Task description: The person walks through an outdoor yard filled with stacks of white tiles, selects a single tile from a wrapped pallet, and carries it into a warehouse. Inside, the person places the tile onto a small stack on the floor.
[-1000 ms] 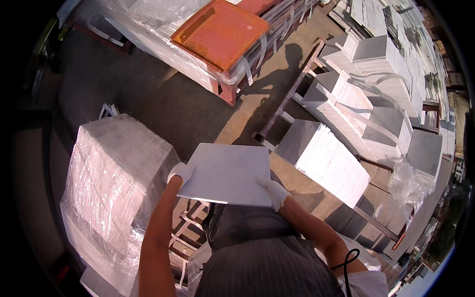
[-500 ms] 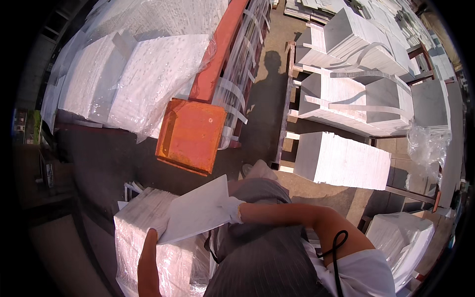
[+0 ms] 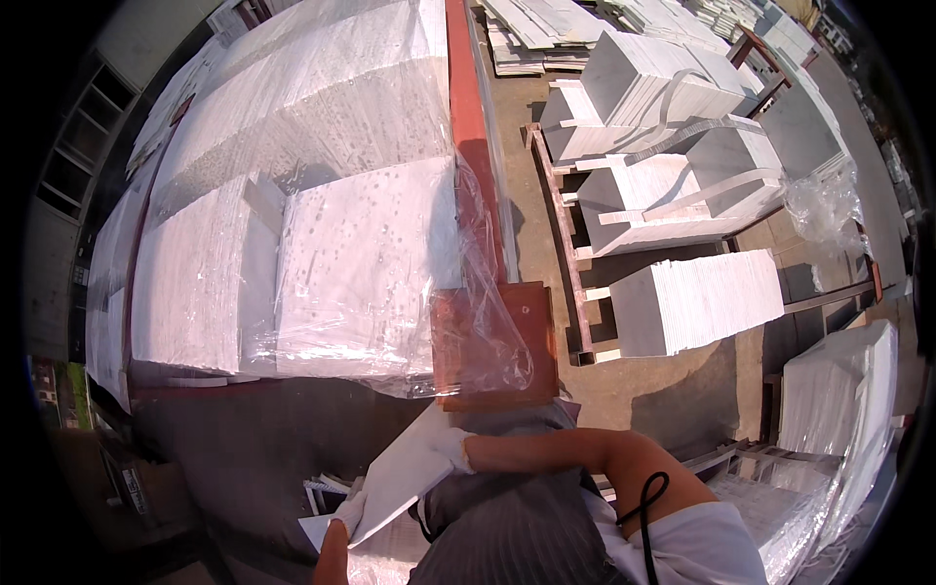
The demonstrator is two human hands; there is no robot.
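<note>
Swung leftward, the white slab [image 3: 408,478] tilts, left hand [image 3: 350,511] and right hand [image 3: 451,451] clamping it, right elbow [image 3: 632,453] bent; film [image 3: 492,322] wraps stacks [image 3: 366,258] at the red rack's [image 3: 468,107] near edge.

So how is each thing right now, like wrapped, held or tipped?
White slab: held in both hands, tilted.
Left hand: gloved, gripping the slab.
Right hand: gloved, gripping the slab.
Big slab stacks: wrapped in clear film.
Orange-red metal plate: partly covered by film.
Slab row at right: unwrapped, packed together.
Straps: bowed, slack-looking.
Loose film: crumpled.
</note>
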